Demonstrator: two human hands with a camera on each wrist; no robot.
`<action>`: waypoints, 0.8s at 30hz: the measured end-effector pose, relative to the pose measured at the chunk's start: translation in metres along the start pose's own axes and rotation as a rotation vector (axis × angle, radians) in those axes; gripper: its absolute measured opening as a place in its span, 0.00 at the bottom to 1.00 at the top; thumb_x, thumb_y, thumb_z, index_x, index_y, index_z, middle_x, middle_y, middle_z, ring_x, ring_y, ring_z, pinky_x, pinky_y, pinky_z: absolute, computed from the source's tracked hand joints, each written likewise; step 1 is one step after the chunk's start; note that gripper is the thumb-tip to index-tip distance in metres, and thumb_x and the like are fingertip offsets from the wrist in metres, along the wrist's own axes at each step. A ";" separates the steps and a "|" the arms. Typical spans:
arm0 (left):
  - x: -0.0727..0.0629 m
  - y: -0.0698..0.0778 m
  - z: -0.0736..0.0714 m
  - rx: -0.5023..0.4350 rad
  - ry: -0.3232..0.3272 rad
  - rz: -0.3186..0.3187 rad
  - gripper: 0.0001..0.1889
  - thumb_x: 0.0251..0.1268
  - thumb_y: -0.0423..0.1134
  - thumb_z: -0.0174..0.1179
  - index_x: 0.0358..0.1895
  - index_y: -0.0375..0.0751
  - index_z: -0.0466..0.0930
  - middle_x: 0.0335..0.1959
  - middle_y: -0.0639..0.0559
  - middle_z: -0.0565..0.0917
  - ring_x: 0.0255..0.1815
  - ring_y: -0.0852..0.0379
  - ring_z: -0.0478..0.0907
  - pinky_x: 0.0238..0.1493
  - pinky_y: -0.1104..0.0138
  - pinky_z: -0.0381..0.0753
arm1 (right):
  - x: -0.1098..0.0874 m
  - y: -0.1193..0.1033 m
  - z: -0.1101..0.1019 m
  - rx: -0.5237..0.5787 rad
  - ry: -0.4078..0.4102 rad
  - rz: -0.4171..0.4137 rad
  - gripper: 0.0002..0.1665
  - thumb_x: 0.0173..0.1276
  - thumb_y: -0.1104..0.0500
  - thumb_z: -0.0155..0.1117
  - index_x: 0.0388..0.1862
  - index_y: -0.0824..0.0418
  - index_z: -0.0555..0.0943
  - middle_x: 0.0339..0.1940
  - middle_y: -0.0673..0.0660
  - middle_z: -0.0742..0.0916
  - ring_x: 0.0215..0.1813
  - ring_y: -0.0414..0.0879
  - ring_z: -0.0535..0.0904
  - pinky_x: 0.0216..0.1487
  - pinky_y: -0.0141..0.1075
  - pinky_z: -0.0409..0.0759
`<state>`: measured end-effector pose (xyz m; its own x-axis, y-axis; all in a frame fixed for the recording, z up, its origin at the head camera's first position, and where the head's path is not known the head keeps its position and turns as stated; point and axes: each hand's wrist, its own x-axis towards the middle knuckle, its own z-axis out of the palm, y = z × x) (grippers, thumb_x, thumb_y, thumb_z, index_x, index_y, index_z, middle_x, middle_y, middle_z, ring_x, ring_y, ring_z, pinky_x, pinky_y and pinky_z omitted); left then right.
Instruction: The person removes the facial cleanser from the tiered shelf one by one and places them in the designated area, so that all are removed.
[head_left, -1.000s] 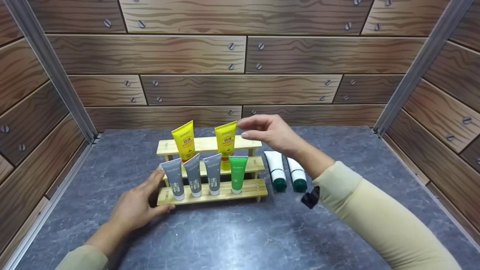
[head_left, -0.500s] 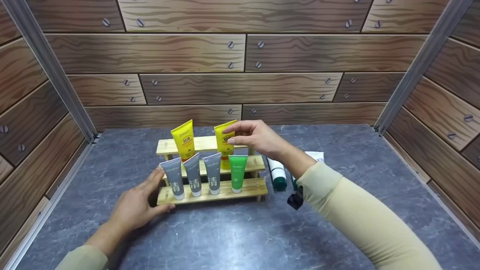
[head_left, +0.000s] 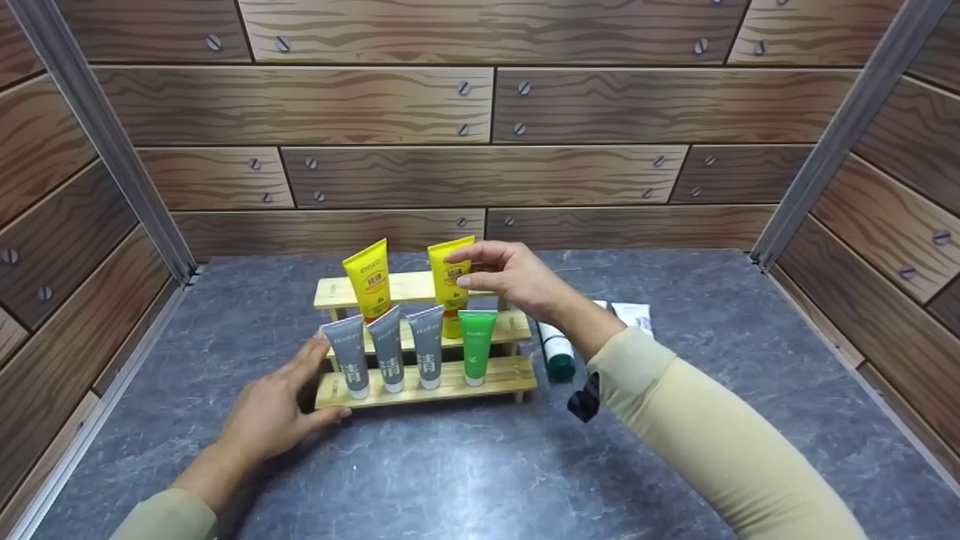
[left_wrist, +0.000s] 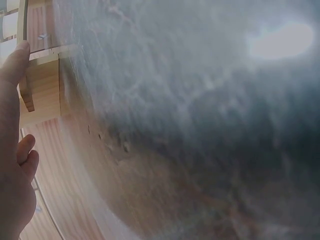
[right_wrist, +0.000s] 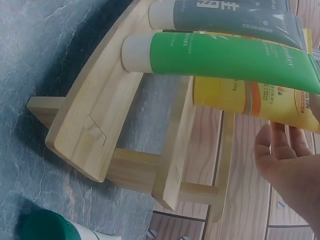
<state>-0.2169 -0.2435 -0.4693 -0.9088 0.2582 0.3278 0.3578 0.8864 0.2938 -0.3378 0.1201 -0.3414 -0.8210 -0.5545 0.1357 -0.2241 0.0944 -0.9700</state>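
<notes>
In the head view my right hand (head_left: pixel 517 277) pinches the upper part of a yellow squeeze tube (head_left: pixel 451 256) by its right edge. That tube stands cap down on the middle step of a stepped wooden display rack (head_left: pixel 495 375). The right wrist view shows fingertips (right_wrist: pixel 280 145) right against the yellow tube. My left hand (head_left: pixel 274 409) lies at the rack's left end, fingers extended, thumb along the bottom step's front edge. On the bottom step stand several tubes, grey ones (head_left: pixel 386 352) and a green one (head_left: pixel 476 341). Another yellow tube (head_left: pixel 367 277) stands behind the grey ones.
Two white tubes with dark green caps lie right of the rack; the nearer one (head_left: pixel 556 349) shows below my right wrist, the other (head_left: pixel 634 315) is partly hidden by it. Wood-patterned walls (head_left: pixel 480 176) surround the grey marbled table (head_left: pixel 450 465).
My right hand has moved left from beside the right yellow tube onto it, then stayed there. The tube's top has shifted very slightly. My left hand has not moved.
</notes>
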 end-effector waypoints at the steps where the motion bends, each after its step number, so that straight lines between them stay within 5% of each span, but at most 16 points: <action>1: 0.000 0.000 0.000 -0.002 -0.002 -0.001 0.56 0.59 0.65 0.75 0.84 0.42 0.60 0.82 0.39 0.64 0.63 0.25 0.79 0.60 0.31 0.79 | 0.000 0.001 0.000 0.001 0.003 -0.004 0.20 0.75 0.67 0.69 0.64 0.61 0.85 0.62 0.62 0.87 0.63 0.56 0.84 0.66 0.50 0.84; 11: 0.001 -0.001 0.001 -0.001 0.013 -0.004 0.55 0.58 0.65 0.76 0.84 0.44 0.61 0.82 0.41 0.65 0.62 0.26 0.81 0.58 0.32 0.81 | 0.002 0.004 0.002 -0.025 0.061 -0.023 0.25 0.77 0.68 0.67 0.70 0.58 0.82 0.65 0.62 0.85 0.65 0.56 0.83 0.69 0.58 0.80; 24: 0.001 -0.001 0.001 0.002 0.026 0.010 0.55 0.58 0.65 0.75 0.84 0.43 0.61 0.81 0.39 0.66 0.61 0.26 0.81 0.57 0.32 0.81 | 0.001 0.008 -0.005 -0.068 0.284 -0.073 0.26 0.75 0.71 0.66 0.70 0.61 0.82 0.62 0.62 0.85 0.58 0.54 0.83 0.61 0.43 0.86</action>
<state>-0.2183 -0.2436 -0.4699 -0.8993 0.2565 0.3542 0.3661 0.8847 0.2887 -0.3431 0.1244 -0.3478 -0.9132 -0.3096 0.2650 -0.3148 0.1230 -0.9412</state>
